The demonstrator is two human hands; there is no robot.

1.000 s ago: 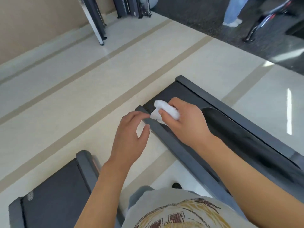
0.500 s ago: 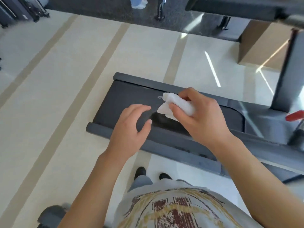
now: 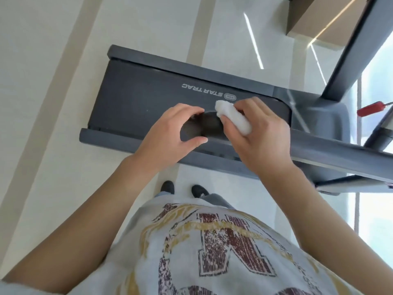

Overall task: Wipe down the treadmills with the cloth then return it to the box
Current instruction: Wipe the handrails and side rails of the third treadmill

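Note:
A dark grey treadmill (image 3: pixel 136 99) lies across the floor in front of me, its belt end marked STAR TRAC. My right hand (image 3: pixel 259 135) grips a folded white cloth (image 3: pixel 234 118) and holds it above the belt near the logo. My left hand (image 3: pixel 170 135) hovers beside it over the near side rail, fingers and thumb loosely curved with nothing between them. Whether the cloth touches the belt I cannot tell.
A brown cardboard box (image 3: pixel 323 18) stands on the floor at the top right, behind the treadmill's upright post (image 3: pixel 353 50). A red safety clip (image 3: pixel 372 108) hangs at the right edge. My feet (image 3: pixel 182 188) stand on pale tiled floor beside the near rail.
The view has swung down and to the right, bringing the whole belt end under my hands. Both hands kept their pose, the cloth still in my right hand.

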